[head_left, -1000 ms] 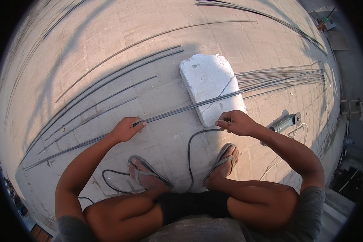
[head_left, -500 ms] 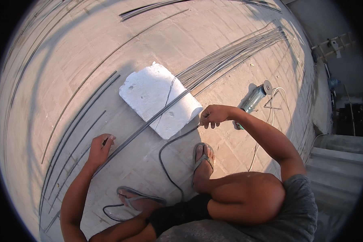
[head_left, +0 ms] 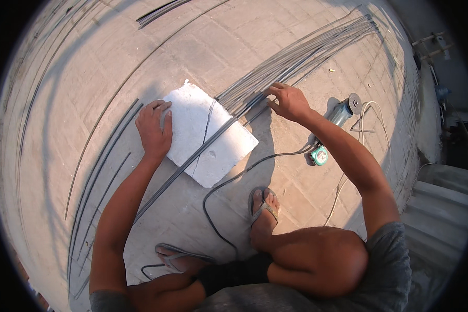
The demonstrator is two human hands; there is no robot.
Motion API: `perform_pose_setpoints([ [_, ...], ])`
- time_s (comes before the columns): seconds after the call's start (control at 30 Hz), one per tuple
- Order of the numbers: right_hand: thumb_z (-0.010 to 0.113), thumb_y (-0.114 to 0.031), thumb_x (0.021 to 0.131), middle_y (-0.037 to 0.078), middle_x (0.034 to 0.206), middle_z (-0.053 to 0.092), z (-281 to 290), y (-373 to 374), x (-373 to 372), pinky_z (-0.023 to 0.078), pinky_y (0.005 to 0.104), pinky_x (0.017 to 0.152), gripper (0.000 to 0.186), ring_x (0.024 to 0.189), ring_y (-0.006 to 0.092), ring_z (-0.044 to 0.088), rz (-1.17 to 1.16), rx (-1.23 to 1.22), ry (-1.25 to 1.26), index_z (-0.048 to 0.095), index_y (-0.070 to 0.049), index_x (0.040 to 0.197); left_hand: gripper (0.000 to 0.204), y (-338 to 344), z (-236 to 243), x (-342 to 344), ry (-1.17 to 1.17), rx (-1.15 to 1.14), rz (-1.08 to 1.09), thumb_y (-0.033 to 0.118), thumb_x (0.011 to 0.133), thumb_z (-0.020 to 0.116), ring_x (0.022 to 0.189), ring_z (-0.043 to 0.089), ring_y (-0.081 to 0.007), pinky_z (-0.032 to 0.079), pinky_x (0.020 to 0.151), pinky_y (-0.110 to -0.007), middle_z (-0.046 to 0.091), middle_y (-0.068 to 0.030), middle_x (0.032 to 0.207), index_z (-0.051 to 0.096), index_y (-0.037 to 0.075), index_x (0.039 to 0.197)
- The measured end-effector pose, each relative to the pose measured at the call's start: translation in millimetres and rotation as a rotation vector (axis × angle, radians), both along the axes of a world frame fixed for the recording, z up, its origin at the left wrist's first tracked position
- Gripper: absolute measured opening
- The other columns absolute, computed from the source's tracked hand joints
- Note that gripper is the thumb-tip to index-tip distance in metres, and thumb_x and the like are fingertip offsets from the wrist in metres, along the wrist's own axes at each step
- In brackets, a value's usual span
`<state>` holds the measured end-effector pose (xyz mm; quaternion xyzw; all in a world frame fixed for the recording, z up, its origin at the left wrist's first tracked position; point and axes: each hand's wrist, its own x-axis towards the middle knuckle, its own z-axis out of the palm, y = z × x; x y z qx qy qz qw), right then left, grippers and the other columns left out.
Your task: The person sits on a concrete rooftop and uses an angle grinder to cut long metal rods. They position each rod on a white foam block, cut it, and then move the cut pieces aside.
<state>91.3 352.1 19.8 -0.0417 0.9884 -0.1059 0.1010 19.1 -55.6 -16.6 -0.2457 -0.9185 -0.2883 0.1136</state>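
Note:
A white block (head_left: 226,151), foam-like or stone-like, lies on the paved ground with a dark line across it. A few dark metal rods (head_left: 192,157) cross its top diagonally. My left hand (head_left: 154,127) is at the block's left edge, fingers stretched and holding nothing. Beyond the block's right corner my right hand (head_left: 291,101) reaches to the rods, thumb and fingers apart; its fingertips are at them, and whether they touch is unclear. Farther back a bundle of thin rods (head_left: 307,54) fans out on the ground.
At the right lie an angle grinder (head_left: 340,114) and a round turquoise tape measure (head_left: 320,156). The grinder's black cable (head_left: 210,200) curves past my sandalled feet. More loose rods (head_left: 105,151) lie at the left. Concrete steps (head_left: 437,208) rise at the far right.
My left hand has moved up and right to the block's edge, its fingers spreading. My right hand has gone from the black cable up to the rods, uncovering the tape measure.

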Motion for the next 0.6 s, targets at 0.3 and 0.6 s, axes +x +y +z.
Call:
perform_pose_setpoints([
  [0.3,0.070,-0.018,0.093,0.006,0.127,0.067,-26,12,-21,0.047,0.0391,0.106,0.028,0.120,0.0249,0.063,0.324,0.140,-0.009,0.075,-0.015,0.120,0.025,5,5,1,0.031,-0.064,-0.017,0.019,0.097,0.070,0.128,0.055,-0.0289,0.034,0.111,-0.046,0.063,-0.0083,0.132,0.072,0.011,0.121],
  [0.6,0.049,-0.020,0.103,0.011,0.121,0.063,-43,24,-64,0.047,0.0412,0.106,0.024,0.120,0.0269,0.061,0.504,0.214,0.223,0.066,-0.011,0.118,0.026,6,0,-1,0.053,-0.092,-0.022,0.022,0.097,0.071,0.130,0.054,-0.0286,0.033,0.111,-0.047,0.063,-0.0081,0.133,0.072,0.011,0.121],
])
